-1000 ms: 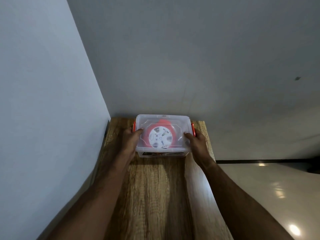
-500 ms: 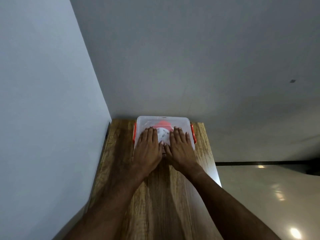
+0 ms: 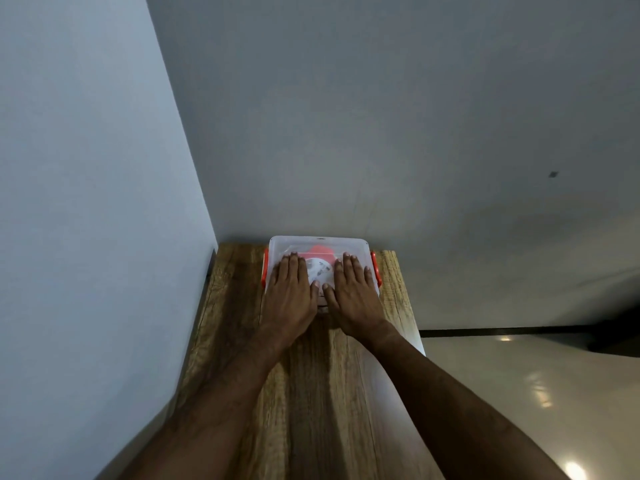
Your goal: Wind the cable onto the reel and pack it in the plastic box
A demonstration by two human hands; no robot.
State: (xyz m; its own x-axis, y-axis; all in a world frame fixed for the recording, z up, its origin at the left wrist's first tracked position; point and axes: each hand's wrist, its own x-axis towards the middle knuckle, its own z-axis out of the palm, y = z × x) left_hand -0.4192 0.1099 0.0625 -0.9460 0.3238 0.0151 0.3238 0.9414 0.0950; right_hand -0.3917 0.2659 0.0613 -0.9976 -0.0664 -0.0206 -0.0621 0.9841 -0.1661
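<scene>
A clear plastic box (image 3: 318,242) with a lid and orange side latches stands at the far end of the wooden table, against the back wall. Through the lid shows the cable reel (image 3: 320,268), white in the middle with a red rim. My left hand (image 3: 289,289) lies flat on the left half of the lid, fingers straight. My right hand (image 3: 351,291) lies flat on the right half in the same way. The thumbs nearly meet over the box's near edge. The cable itself is hidden.
The narrow wooden table (image 3: 311,393) runs from me to the back wall, with a wall (image 3: 86,202) close along its left side. Its right edge drops to a glossy pale floor (image 3: 536,393) with light reflections.
A second ago my hands held the box by its two sides. They moved onto the lid and now press it flat, spread slightly wider apart than half a second ago.
</scene>
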